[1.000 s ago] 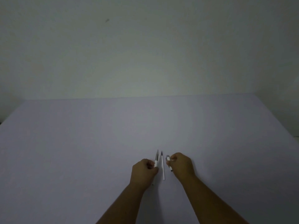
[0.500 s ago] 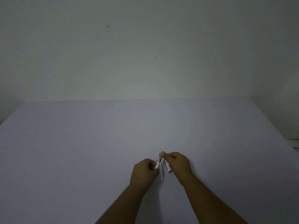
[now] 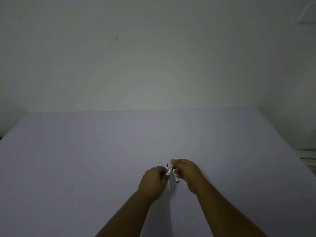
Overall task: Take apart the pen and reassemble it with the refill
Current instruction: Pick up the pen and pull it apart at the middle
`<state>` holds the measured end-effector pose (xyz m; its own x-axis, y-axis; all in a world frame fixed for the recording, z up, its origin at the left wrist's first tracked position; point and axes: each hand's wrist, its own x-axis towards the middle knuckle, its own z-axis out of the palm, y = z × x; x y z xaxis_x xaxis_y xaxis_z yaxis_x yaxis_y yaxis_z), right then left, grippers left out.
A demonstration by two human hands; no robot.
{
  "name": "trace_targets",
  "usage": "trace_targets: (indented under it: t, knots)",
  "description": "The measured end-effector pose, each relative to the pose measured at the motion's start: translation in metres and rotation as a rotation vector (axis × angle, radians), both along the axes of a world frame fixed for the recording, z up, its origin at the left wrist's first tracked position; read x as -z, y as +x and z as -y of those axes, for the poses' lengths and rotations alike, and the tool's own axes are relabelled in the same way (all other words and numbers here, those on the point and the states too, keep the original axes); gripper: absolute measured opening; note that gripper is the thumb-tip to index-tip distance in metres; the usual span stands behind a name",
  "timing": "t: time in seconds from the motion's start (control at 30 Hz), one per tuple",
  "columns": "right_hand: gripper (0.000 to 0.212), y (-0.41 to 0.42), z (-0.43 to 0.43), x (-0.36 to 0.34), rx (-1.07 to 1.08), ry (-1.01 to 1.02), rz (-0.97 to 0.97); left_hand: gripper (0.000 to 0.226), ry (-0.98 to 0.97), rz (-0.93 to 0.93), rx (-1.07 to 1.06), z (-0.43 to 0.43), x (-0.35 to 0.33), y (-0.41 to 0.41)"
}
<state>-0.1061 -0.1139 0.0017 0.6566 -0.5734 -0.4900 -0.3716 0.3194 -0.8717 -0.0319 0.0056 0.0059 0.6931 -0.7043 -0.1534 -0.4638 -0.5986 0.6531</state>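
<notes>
Lying low in the frame, slightly right of centre, the pen parts are found between the two hands. A slim white barrel piece (image 3: 169, 171) is seen slanting from lower left to upper right, its lower end pinched in the closed fingers of the left hand (image 3: 153, 183) and its upper end met by the thumb and forefinger of the right hand (image 3: 187, 174). A dark pointed tip (image 3: 167, 165) is noted just beside the barrel's upper end, to its left; what it belongs to cannot be told. A second short white piece with a dark end (image 3: 176, 179) is held tucked under the curled fingers of the right hand, pointing down toward the lower edge of the frame. A thin white refill (image 3: 169, 186) is seen below the left thumb, running nearly vertical on the table; whether it is touched by the left hand cannot be told. Both hands are closed around their parts, knuckles up, bare forearms entering from the bottom edge. The pale lilac table (image 3: 85, 159) fills the lower half of the frame. A plain greyish wall (image 3: 153, 57) fills the upper half, with a small dark mark (image 3: 116, 38) at upper left of centre. Lighting is dim; fine detail is blurred.
</notes>
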Motion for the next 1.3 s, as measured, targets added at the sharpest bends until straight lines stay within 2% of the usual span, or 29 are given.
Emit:
trace_targets:
  t: [0.1, 0.23, 0.3, 0.37, 0.53, 0.6, 0.7, 0.83, 0.9, 1.0, 1.17, 1.3]
  knots:
    - [0.016, -0.002, -0.002, -0.003, -0.017, -0.063, -0.034, 0.019, 0.009, 0.014, 0.020, 0.000, -0.002, -0.002]
    - [0.017, -0.002, 0.000, -0.007, 0.002, 0.040, 0.067, 0.019, 0.006, 0.018, 0.018, -0.001, -0.007, -0.003]
    - [0.010, -0.002, 0.001, -0.008, 0.008, 0.057, 0.048, 0.018, 0.002, 0.025, 0.021, -0.001, -0.009, -0.002]
    - [0.017, -0.003, 0.001, -0.007, -0.001, 0.012, 0.006, 0.018, 0.002, 0.024, 0.023, -0.001, -0.012, -0.002]
    - [0.010, -0.003, 0.001, -0.010, 0.005, 0.084, 0.094, 0.019, 0.010, 0.035, 0.015, -0.001, -0.016, -0.002]
    - [0.005, -0.003, 0.001, -0.010, 0.007, 0.070, 0.060, 0.018, 0.010, 0.035, 0.014, -0.001, -0.016, -0.002]
    - [0.009, -0.004, 0.001, -0.011, 0.026, 0.010, 0.013, 0.018, 0.016, 0.032, 0.017, 0.000, -0.017, -0.004]
    - [0.010, -0.003, 0.000, -0.015, 0.029, 0.099, 0.111, 0.018, 0.020, 0.034, 0.007, 0.000, -0.018, -0.004]
    - [0.009, -0.003, -0.001, -0.014, 0.038, 0.056, 0.066, 0.018, 0.020, 0.024, 0.008, 0.000, -0.019, -0.004]
    - [0.021, -0.003, -0.001, -0.011, 0.037, -0.028, 0.002, 0.018, 0.028, 0.011, 0.012, 0.000, -0.018, -0.005]
    - [0.012, -0.003, -0.001, -0.014, 0.050, 0.082, 0.098, 0.018, 0.030, 0.017, 0.004, -0.001, -0.019, -0.006]
    - [0.020, -0.004, -0.002, -0.014, 0.031, 0.006, 0.005, 0.018, 0.024, 0.013, 0.010, -0.002, -0.020, -0.008]
